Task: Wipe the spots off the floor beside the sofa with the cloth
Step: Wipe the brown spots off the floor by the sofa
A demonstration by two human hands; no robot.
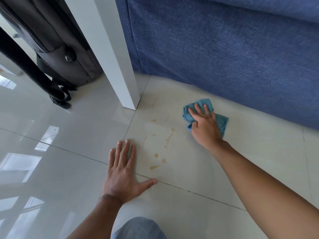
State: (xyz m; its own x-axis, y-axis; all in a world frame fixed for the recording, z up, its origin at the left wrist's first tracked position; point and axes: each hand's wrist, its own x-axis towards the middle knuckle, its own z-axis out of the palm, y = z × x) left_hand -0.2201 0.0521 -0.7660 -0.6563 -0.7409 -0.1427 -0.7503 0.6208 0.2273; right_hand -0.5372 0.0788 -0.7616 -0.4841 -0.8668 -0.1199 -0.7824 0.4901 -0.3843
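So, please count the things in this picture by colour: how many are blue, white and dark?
Blue: 2, the sofa and the cloth
White: 1, the post
Dark: 1, the bag
Total: 4

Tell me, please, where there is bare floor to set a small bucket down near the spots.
Bare tile lies behind the left hand, toward the window reflections, and right of the right hand along the sofa. It is crowded between the hands, where the spots lie, and by the white leg and dark bag.
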